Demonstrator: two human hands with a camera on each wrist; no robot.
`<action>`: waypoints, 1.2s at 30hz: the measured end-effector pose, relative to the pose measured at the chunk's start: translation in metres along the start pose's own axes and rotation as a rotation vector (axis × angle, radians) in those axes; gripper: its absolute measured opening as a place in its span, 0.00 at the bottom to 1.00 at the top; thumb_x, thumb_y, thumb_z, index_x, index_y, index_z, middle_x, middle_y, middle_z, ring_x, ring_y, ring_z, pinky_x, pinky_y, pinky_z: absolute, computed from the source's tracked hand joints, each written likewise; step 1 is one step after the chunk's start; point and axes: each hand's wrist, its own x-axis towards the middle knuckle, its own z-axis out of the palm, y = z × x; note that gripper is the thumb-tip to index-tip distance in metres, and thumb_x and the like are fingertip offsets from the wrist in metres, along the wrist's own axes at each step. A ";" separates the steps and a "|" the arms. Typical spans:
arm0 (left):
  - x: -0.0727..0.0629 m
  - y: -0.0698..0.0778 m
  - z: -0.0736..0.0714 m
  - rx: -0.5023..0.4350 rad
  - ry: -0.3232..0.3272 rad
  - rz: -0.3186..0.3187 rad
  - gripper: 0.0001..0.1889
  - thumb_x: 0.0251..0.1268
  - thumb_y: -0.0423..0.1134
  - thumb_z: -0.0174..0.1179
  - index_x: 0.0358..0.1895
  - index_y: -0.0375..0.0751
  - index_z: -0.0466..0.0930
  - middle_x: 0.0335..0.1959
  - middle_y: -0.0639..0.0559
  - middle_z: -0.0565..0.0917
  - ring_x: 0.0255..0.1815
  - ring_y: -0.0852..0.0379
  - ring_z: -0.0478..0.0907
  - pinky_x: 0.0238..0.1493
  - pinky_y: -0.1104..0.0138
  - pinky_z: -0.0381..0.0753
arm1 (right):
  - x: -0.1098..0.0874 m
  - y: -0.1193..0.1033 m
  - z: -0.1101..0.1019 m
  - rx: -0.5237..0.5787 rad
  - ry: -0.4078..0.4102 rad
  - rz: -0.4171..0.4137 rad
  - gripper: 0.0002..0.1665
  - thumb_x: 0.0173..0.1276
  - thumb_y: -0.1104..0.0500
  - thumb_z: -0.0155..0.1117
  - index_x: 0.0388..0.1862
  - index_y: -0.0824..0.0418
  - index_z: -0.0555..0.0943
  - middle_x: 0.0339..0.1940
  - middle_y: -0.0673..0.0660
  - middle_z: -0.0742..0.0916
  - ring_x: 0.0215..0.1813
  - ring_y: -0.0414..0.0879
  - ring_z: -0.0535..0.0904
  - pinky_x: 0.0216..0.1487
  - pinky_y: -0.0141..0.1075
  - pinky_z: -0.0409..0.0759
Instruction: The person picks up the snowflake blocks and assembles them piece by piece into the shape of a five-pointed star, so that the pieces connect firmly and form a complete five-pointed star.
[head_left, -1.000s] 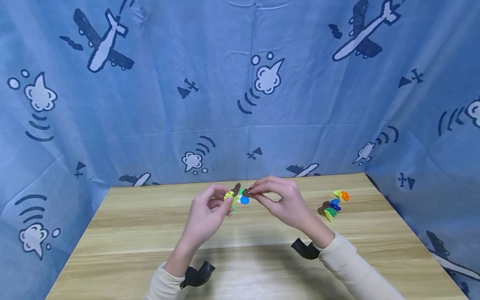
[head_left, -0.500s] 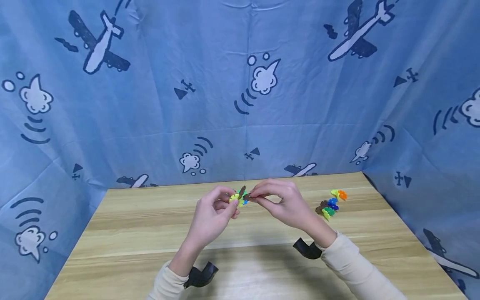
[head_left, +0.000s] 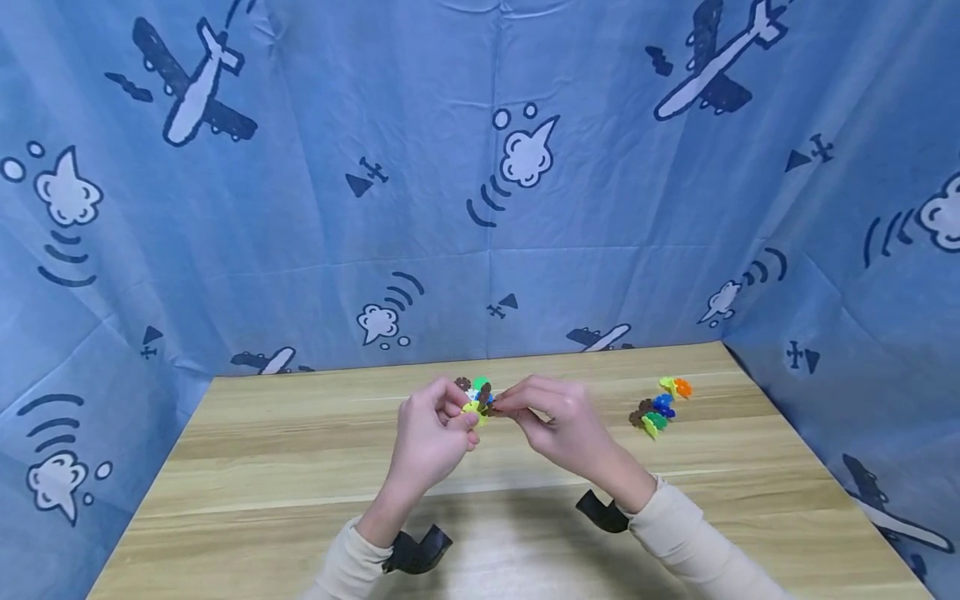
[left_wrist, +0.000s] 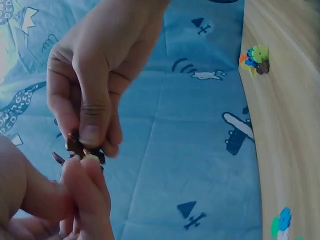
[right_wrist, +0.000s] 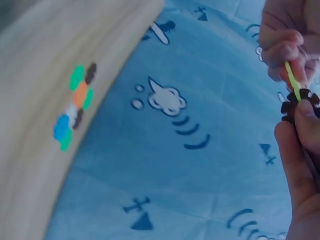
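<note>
My left hand pinches a yellow-green notched plastic disc between thumb and fingers. A dark brown disc stands up next to it, seemingly joined to it. My right hand pinches another brown notched disc against the yellow-green one. In the right wrist view the yellow-green disc is edge-on and meets the brown disc's rim. In the left wrist view fingertips hide most of both pieces; whether they interlock there I cannot tell.
Behind the hands, a cluster of green, brown, orange, white and blue discs lies on the wooden table. At right lies a second group of brown, blue, green, yellow and orange discs. A blue patterned curtain borders the table.
The hands have drawn closer together and the right hand's brown disc now meets the yellow-green piece. The left hand moved slightly right and lower, uncovering the cluster behind.
</note>
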 end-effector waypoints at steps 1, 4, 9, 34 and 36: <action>0.000 -0.001 0.001 0.024 0.015 -0.008 0.08 0.55 0.17 0.61 0.32 0.31 0.77 0.21 0.46 0.79 0.19 0.56 0.83 0.23 0.66 0.87 | -0.002 0.001 0.003 -0.005 0.007 -0.010 0.17 0.53 0.80 0.70 0.33 0.61 0.88 0.32 0.54 0.91 0.35 0.46 0.89 0.40 0.30 0.87; 0.000 -0.004 0.002 0.049 0.017 -0.022 0.08 0.53 0.16 0.61 0.31 0.30 0.76 0.21 0.46 0.78 0.18 0.57 0.82 0.22 0.67 0.86 | -0.008 0.003 0.007 0.003 0.002 -0.014 0.17 0.52 0.81 0.69 0.33 0.61 0.88 0.32 0.54 0.91 0.35 0.45 0.89 0.41 0.29 0.87; 0.000 -0.011 -0.003 -0.033 -0.072 -0.064 0.07 0.62 0.19 0.63 0.39 0.29 0.76 0.26 0.43 0.78 0.21 0.57 0.82 0.26 0.66 0.87 | -0.014 0.003 0.007 0.014 -0.054 -0.004 0.17 0.53 0.77 0.74 0.37 0.60 0.88 0.35 0.52 0.91 0.37 0.42 0.89 0.40 0.26 0.86; 0.009 -0.028 -0.012 -0.045 -0.200 -0.117 0.12 0.69 0.28 0.64 0.52 0.33 0.75 0.34 0.43 0.85 0.27 0.58 0.82 0.31 0.64 0.87 | -0.012 0.004 -0.001 -0.238 -0.189 -0.001 0.21 0.52 0.64 0.83 0.44 0.56 0.85 0.44 0.49 0.87 0.47 0.43 0.83 0.46 0.35 0.86; 0.010 -0.030 -0.013 -0.024 -0.185 -0.100 0.11 0.70 0.29 0.63 0.51 0.33 0.76 0.33 0.43 0.86 0.27 0.58 0.82 0.31 0.63 0.87 | -0.013 0.005 -0.002 -0.226 -0.199 0.019 0.20 0.52 0.64 0.82 0.44 0.57 0.84 0.42 0.49 0.88 0.47 0.43 0.84 0.47 0.35 0.86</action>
